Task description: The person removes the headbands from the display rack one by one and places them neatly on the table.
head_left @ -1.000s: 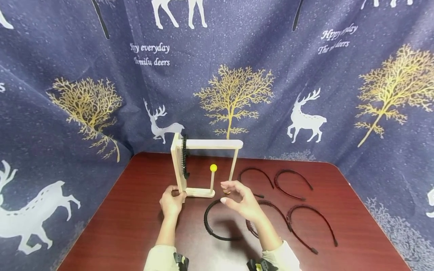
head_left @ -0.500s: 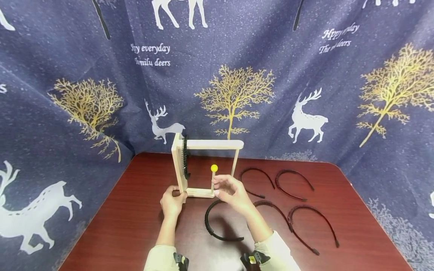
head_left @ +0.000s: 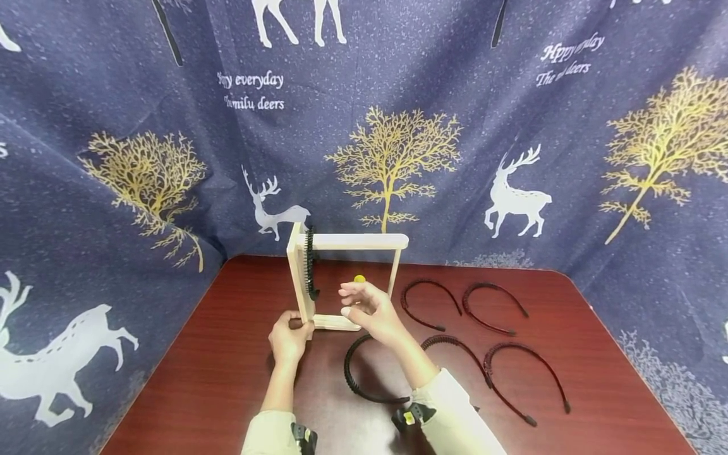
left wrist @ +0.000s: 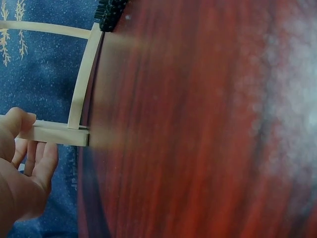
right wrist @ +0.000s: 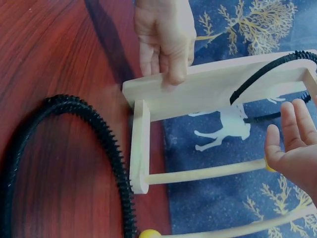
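Note:
A pale wooden rack (head_left: 359, 241) stands on the table, with an upright board, arms at top and bottom and thin rods. My left hand (head_left: 288, 341) grips the board's lower end, thumb on one side and fingers on the other, as the left wrist view confirms. From the upper arm, close to the board, hangs a black toothed headband (head_left: 309, 265). My right hand (head_left: 375, 314) is raised by the rack with bent, parted fingers and holds nothing. It partly covers the short rod under the yellow ball (head_left: 359, 278). Another black headband (head_left: 349, 374) lies on the table below it.
Several dark red headbands lie on the right of the brown table (head_left: 193, 379), one of them at the back right (head_left: 465, 303). Behind the table hangs a blue curtain (head_left: 352, 76) printed with deer and trees.
My right hand has moved left and slightly up, from beside the rack to in front of the yellow-tipped rod. The left hand, the rack and the headbands have stayed put.

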The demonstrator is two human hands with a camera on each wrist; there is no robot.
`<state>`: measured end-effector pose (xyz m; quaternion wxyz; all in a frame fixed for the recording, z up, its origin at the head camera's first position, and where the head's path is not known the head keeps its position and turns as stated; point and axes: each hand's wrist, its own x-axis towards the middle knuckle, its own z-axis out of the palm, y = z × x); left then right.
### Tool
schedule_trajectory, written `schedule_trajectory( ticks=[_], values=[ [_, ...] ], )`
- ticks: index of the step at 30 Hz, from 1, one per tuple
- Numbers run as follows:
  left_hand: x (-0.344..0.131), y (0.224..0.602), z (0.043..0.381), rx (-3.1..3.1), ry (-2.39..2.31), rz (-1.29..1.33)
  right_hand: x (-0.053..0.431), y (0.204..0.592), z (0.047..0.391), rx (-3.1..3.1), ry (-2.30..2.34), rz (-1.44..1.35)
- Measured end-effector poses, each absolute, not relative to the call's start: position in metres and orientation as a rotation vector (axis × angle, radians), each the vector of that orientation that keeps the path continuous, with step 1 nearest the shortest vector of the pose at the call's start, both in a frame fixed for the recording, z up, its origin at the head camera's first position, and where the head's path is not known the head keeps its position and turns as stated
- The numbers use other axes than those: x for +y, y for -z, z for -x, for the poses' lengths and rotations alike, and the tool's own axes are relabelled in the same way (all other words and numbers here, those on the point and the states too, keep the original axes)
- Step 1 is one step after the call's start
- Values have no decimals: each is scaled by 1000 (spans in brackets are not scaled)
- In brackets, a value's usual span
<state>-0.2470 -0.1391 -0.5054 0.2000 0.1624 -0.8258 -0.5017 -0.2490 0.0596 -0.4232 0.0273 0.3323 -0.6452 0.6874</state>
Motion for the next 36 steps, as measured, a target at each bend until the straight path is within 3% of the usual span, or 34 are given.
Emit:
schedule_trajectory(
  ticks=[13,25,36],
  values=[
    [-141,507,250,-2310,1413,-451,38,384,239,-2032,-2150,-1138],
    [-139,508,250,-2295,1420,-445,24,388,244,-2058,-2089,-1214],
    [-140,509,250,-2295,1419,-448,22,393,242,-1980,-2037,-1058]
  ],
)
